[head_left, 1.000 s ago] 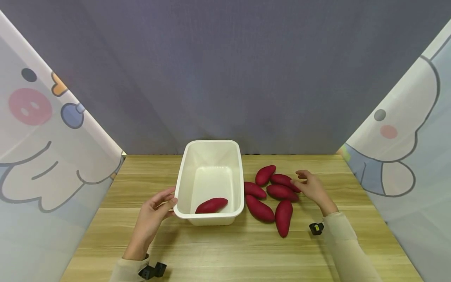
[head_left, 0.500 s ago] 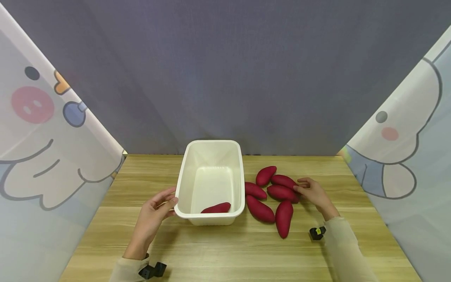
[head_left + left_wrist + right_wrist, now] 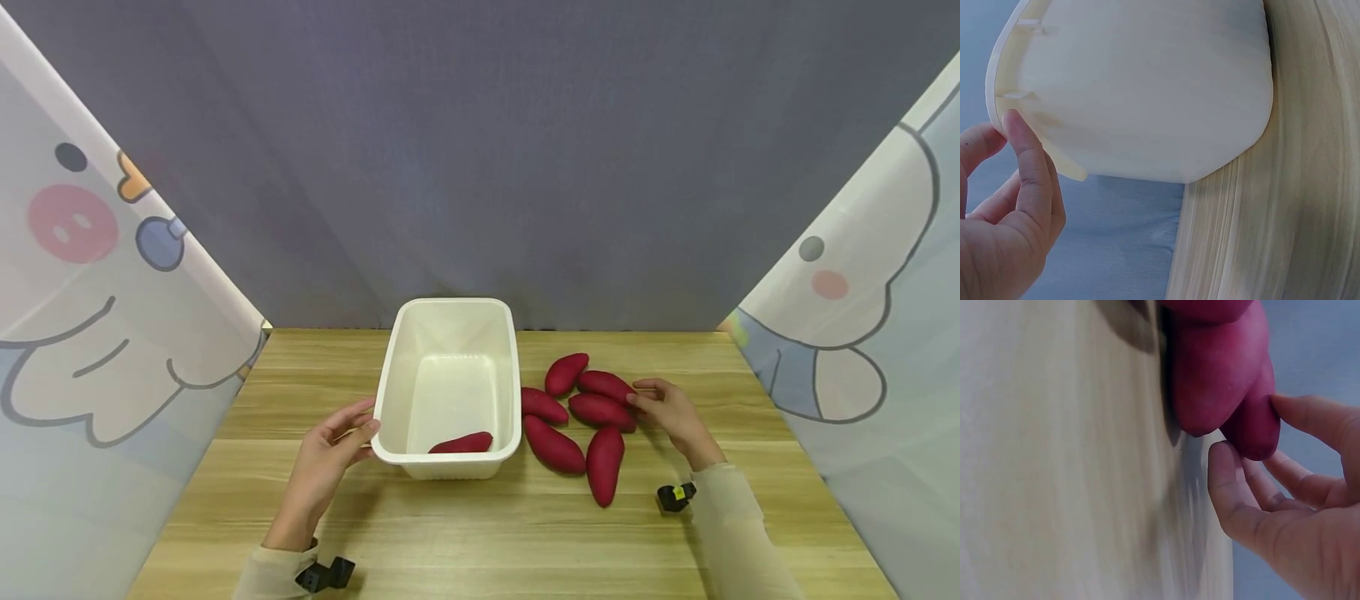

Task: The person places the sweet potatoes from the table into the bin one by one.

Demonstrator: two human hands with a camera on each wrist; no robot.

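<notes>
White plastic rectangular tub [image 3: 453, 392], head view: just right of the fingers of the left hand [image 3: 322, 458], which pinch its side rim near the close corner. One smooth dark-red elongated sweet potato [image 3: 462, 443] lies inside at the near end, right of those fingers. Right hand [image 3: 675, 421]: thumb and fingers pinch the tip of a dark-red tapered tuber [image 3: 606, 385] on the pale wood-grain table [image 3: 450, 533]; five more like it lie left of or nearer than the fingertips.

Left wrist view: fingertips on the tub's lip, tub wall beyond them.

Right wrist view: tuber end between fingertips, a neighbouring tuber [image 3: 1210, 381] alongside it.
</notes>
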